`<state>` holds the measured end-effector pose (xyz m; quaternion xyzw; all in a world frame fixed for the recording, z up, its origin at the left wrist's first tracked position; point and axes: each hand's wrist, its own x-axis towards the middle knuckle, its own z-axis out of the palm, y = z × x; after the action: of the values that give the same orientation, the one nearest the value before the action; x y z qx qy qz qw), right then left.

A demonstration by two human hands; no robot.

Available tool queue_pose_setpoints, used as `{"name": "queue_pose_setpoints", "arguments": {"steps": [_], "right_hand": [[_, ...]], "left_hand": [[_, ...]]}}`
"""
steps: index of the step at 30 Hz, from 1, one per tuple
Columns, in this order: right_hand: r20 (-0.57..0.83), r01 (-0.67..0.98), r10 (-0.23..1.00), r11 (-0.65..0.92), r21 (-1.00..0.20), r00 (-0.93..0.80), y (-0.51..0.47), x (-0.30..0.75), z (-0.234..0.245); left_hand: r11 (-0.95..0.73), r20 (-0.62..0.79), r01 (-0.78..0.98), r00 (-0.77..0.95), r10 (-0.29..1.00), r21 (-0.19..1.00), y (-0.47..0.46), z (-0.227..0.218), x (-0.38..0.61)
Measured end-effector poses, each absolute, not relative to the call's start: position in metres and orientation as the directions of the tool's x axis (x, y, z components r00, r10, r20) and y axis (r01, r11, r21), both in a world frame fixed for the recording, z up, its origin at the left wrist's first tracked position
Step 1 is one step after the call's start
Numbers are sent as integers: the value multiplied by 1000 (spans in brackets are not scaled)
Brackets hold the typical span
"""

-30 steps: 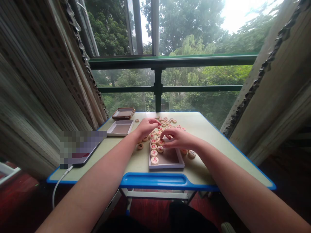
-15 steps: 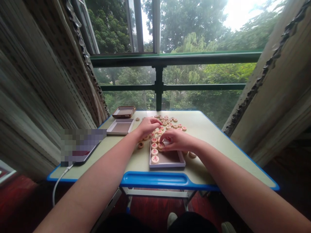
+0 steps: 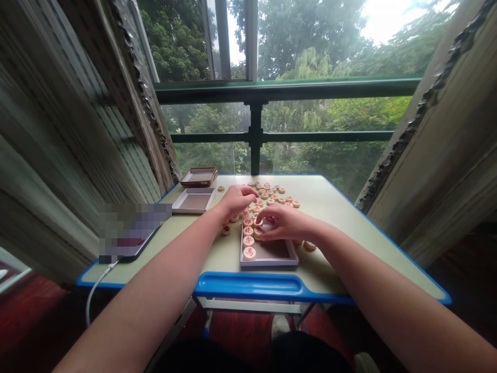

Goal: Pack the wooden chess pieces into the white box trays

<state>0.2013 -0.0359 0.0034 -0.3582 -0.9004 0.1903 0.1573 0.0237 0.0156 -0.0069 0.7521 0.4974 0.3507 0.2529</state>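
At the near centre of the table (image 3: 349, 233), a grey tray (image 3: 267, 263) holds a column of wooden discs (image 3: 249, 252) along its left side. The right hand (image 3: 285, 224) lies over the tray's far end, fingertips pinched on a red-marked disc (image 3: 259, 231) beside that column. The left hand (image 3: 235, 199), fingers curled down, rests on loose discs (image 3: 277, 197) just beyond; whether it grips one cannot be told. A second tray (image 3: 193, 200) sits far left.

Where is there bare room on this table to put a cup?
Widest bare patch: the table's right side, between the loose chess pieces and its rim. A smaller one lies between the flat device and the near tray. Crowded: the middle, with pieces, left hand, right hand; back left, a white tray and brown box.
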Motion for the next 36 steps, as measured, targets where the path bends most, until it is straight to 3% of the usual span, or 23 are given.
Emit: {"name": "queue_pose_setpoints", "arguments": {"steps": [3, 6, 10, 14, 19, 22, 25, 30, 33, 36], "right_hand": [[167, 577, 725, 647, -498, -668, -33, 203, 3], [320, 603, 787, 613, -511, -528, -27, 205, 2], [483, 724, 831, 510, -464, -275, -19, 205, 1], [454, 841, 867, 393, -373, -204, -10, 212, -3], [322, 947, 946, 69, -314, 38, 7, 232, -8], [245, 963, 964, -30, -267, 98, 12, 239, -8], [162, 960, 981, -58, -273, 106, 11, 240, -7], [149, 946, 984, -44, -322, 96, 10, 239, -7], [286, 924, 958, 84, -374, 28, 9, 236, -6], [437, 828, 889, 343, -443, -134, 4, 228, -5]], "left_hand": [[-431, 345, 692, 272, 899, 579, 22, -11, 20], [-488, 389, 783, 342, 855, 385, 28, -16, 17], [-521, 296, 798, 440, 848, 303, 27, -18, 17], [-525, 231, 806, 474, 850, 274, 22, -16, 19], [-490, 193, 830, 452, 871, 266, 21, -16, 19], [-452, 167, 854, 421, 891, 258, 20, -16, 22], [-419, 164, 860, 387, 907, 291, 19, -15, 24], [-401, 162, 759, 373, 913, 514, 19, -16, 23], [-387, 209, 695, 330, 920, 605, 22, -19, 22], [-404, 254, 616, 320, 913, 676, 23, -19, 22]]}}
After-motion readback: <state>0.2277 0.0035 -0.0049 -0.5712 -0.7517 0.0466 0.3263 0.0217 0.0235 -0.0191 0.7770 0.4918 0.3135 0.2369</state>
